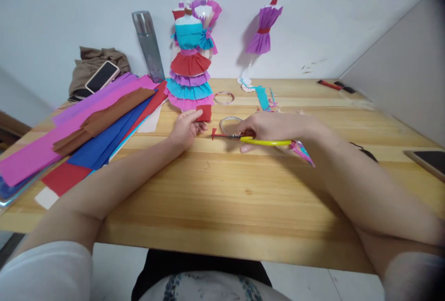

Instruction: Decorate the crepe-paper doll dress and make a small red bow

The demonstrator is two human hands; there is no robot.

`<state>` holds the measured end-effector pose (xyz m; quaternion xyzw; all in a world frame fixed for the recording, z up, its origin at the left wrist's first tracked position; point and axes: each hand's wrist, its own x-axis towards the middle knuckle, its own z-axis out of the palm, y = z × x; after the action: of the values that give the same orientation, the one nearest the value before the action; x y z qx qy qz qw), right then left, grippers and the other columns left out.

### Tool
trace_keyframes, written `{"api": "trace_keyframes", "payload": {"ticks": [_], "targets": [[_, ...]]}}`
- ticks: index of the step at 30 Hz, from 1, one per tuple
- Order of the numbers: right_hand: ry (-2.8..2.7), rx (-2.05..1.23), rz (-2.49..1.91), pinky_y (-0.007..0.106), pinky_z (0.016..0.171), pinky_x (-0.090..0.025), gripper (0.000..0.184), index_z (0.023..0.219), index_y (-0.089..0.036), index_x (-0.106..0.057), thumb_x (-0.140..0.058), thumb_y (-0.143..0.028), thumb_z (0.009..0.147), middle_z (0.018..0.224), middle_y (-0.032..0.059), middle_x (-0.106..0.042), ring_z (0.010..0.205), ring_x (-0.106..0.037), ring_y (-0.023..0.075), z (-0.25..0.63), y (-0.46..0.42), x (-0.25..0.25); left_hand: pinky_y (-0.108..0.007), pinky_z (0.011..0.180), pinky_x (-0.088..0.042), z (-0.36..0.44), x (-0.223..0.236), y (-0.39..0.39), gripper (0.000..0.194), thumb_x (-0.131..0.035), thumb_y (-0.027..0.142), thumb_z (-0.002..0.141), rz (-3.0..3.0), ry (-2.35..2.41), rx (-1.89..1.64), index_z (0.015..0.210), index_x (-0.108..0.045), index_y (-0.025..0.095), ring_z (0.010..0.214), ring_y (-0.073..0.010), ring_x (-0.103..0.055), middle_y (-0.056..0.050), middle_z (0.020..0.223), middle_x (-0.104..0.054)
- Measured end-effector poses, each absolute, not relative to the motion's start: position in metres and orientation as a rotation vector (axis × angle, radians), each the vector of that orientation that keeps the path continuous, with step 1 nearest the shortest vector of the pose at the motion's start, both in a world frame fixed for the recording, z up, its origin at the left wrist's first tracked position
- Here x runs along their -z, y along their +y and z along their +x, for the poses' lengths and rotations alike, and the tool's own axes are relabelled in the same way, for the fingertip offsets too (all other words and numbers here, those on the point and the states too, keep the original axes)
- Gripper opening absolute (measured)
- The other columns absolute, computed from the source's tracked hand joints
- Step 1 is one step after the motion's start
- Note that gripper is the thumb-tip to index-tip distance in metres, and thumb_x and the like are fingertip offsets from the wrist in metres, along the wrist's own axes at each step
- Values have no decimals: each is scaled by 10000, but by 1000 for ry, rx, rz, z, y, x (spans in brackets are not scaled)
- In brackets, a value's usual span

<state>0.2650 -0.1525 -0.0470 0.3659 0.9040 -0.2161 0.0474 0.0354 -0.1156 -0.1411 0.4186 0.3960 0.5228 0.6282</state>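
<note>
My left hand [187,129] pinches a small folded piece of red crepe paper [204,113] between thumb and fingers. My right hand [260,127] grips a pair of scissors with yellow handles [267,142], the blades pointing left toward my left hand. At the blade tips a small red paper scrap [213,134] shows, apart from the larger piece. Partly behind the right hand lies a roll of tape [227,122]. Just beyond my left hand stands a mannequin figure in a layered paper dress [189,78], with other dressed figures behind it.
Strips of coloured crepe paper [104,124] are stacked at the left, near a phone [102,77] on brown cloth [83,69]. A grey flask [149,46] stands by the wall. Farther right are a purple-dressed figure [264,32], blue scraps [262,98], a red marker [329,85] and another device [427,159].
</note>
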Motion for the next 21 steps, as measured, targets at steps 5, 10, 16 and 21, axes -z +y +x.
{"api": "trace_keyframes", "payload": {"ticks": [5, 10, 16, 21], "targets": [[2404, 415, 1307, 301, 660, -361, 364, 1070, -159, -682, -771, -467, 899, 957, 119, -756, 819, -667, 238, 236, -174, 51, -212, 465, -359, 37, 139, -117, 272, -757, 346, 858, 986, 907, -1172, 735, -607, 156, 468, -69, -557, -14, 668, -697], [2347, 382, 1354, 319, 667, -385, 560, 1297, -162, -648, -825, -452, 852, 1020, 161, -798, 973, -755, 341, 224, -190, 58, -225, 486, -384, 36, 140, -117, 256, -728, 341, 881, 1007, 894, -1152, 747, -615, 155, 482, -81, -571, -35, 688, -719], [2380, 109, 1294, 344, 612, -321, 436, 1219, -163, -698, -735, -443, 886, 939, 162, -795, 868, -754, 360, 220, -199, 59, -204, 456, -361, 36, 139, -118, 273, -754, 324, 872, 984, 891, -1145, 734, -589, 156, 462, -70, -566, -6, 636, -677], [2508, 272, 1205, 320, 590, -287, 260, 1031, -201, -754, -754, -383, 845, 860, 84, -777, 746, -679, 242, 226, -188, 59, -202, 449, -361, 36, 139, -119, 275, -771, 319, 856, 991, 880, -1151, 722, -601, 151, 456, -68, -564, -5, 635, -674]]}}
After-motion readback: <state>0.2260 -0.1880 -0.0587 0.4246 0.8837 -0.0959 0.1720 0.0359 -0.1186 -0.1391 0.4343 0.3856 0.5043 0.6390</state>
